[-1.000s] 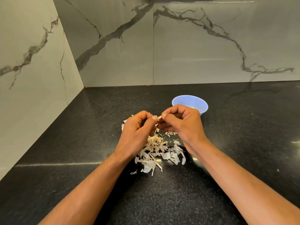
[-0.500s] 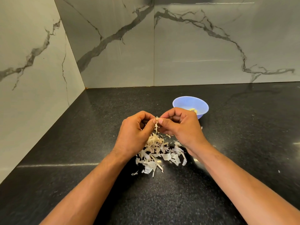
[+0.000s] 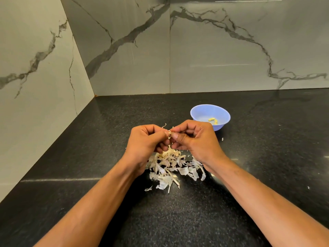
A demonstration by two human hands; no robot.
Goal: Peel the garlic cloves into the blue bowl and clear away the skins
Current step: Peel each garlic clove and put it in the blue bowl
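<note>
Pinched between both sets of curled fingers: one garlic clove, held just above the counter. Left hand grips it from the left; right hand pinches a strip of skin at its top edge.

Item, blue bowl: just beyond the right hand, holding a couple of peeled cloves.

Item, skins: loose pile on the black counter, directly under the hands, with a few stray flakes further right.

Step in hand, by judgement: peeling, mid-clove. Next move calls for pulling the skin free, letting it fall on the pile, then reaching right to drop the clove in the bowl. Clearing of skins not yet begun.
</note>
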